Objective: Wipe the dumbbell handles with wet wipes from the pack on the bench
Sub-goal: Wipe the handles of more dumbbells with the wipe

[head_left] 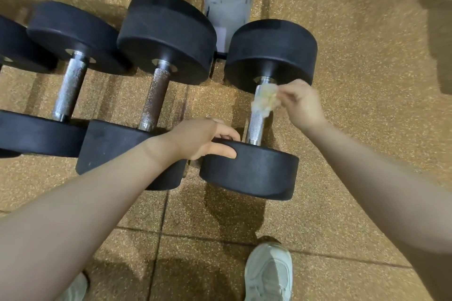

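Observation:
Three black dumbbells lie side by side on the floor. The right dumbbell (254, 171) has a knurled silver handle (255, 127). My right hand (303, 102) pinches a crumpled wet wipe (265, 99) against the upper part of that handle. My left hand (205, 139) grips the rim of the right dumbbell's near head, fingers curled over its edge. The middle dumbbell (166, 36) has a brownish handle (156, 98), and the left dumbbell (71, 34) a silver one (69, 90). No pack of wipes or bench top is in view.
A grey metal post (227, 0) stands just behind the dumbbells. Part of a fourth dumbbell (14, 44) shows at the far left edge. My pale shoes (269, 273) stand on the speckled tan rubber floor tiles (367, 80). A dark shape sits at the top right.

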### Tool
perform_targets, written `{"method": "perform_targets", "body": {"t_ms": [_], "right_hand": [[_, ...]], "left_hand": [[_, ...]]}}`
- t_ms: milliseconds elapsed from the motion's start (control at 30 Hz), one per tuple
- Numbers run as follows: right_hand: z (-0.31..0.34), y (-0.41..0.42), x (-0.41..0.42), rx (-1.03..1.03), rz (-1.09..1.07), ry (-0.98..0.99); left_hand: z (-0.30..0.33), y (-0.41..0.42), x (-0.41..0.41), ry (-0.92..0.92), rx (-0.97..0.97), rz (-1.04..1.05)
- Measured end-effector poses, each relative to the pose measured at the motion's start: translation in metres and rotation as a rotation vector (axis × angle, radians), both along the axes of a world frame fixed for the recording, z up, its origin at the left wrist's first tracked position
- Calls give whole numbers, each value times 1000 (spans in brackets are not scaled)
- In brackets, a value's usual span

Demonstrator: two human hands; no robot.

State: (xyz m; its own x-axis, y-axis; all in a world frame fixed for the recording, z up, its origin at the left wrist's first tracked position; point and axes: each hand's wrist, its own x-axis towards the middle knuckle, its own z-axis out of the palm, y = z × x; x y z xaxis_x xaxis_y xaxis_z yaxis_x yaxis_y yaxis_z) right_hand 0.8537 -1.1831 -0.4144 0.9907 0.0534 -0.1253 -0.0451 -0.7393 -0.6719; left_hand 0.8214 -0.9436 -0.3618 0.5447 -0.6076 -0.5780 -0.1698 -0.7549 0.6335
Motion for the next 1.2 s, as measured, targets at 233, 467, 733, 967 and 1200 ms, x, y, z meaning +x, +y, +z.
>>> {"method": "perform_targets", "body": {"t_ms": [233, 467, 733, 967, 1200], "right_hand": [[-17, 13, -17, -116, 28, 43], [8, -2, -41, 201, 380, 702], [-3, 3, -8, 254, -250, 162], [-7, 15, -9, 348, -135, 375], [13, 8, -41, 291, 317, 746]], "left_hand": [[-3, 0, 1, -26, -8, -18], [-6, 1, 2, -57, -6, -38], [-7, 0, 0, -39, -12, -6], [-8, 3, 0, 10, -57, 6], [-3, 4, -1, -9, -113, 17]]}}
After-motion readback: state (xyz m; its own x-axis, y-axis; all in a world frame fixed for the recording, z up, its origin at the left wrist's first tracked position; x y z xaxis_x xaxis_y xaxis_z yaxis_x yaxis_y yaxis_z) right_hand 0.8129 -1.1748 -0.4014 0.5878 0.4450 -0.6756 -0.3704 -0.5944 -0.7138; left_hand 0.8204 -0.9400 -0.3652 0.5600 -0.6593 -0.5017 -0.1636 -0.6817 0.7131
